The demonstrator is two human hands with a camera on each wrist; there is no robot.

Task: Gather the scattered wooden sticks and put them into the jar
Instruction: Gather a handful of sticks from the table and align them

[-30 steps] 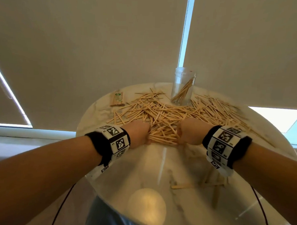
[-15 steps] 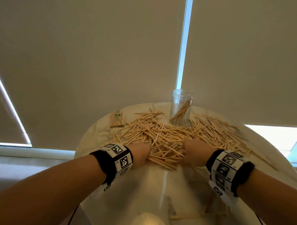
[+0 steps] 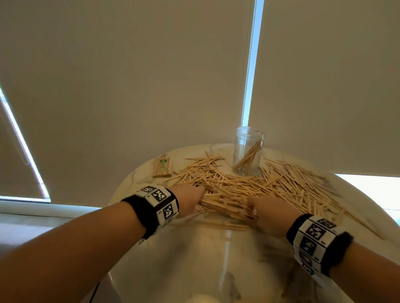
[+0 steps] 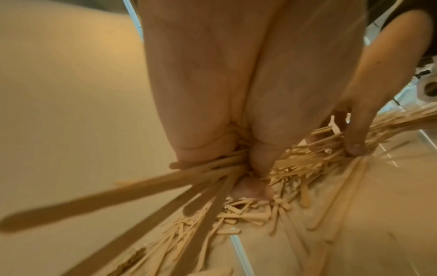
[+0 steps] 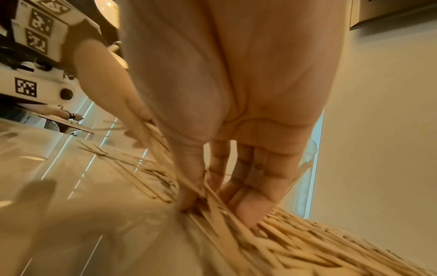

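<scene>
A round marble-patterned desk (image 3: 189, 261) stands before closed roller blinds (image 3: 128, 79), with bright strips of window showing at the gaps.

Left side: a small bundle of sticks in a printed wrapper (image 3: 162, 167) lies near the far-left rim of the desk, apart from the main scatter.

Left hand (image 3: 189, 200): positioned at the near-left edge of the pile, wearing a black wristband with square coded markers (image 3: 162, 203). In the left wrist view the fingers (image 4: 205, 147) are curled round a bunch of sticks, and several long sticks project out of the grip toward the camera. The thumb (image 4: 262, 162) presses into the same bunch.

Centre: the wooden sticks (image 3: 234, 187) lie in a broad loose heap across the far half of the desk, crossing one another at many angles. A few separate sticks lie on the near part of the desk (image 3: 245, 302). The jar (image 3: 248, 151), clear and uncapped, stands upright at the far edge of the heap; it contains a small number of sticks leaning diagonally.

Right hand (image 3: 272, 211): positioned at the near-right edge of the pile, opposite the left hand, with a matching marker wristband (image 3: 316, 241). In the right wrist view the fingers (image 5: 246, 186) are extended downward into the heap, and the thumb (image 5: 189, 177) closes toward them with a sheaf of sticks pinched between.

Right side: the scatter thins out toward the far-right rim of the desk.
</scene>
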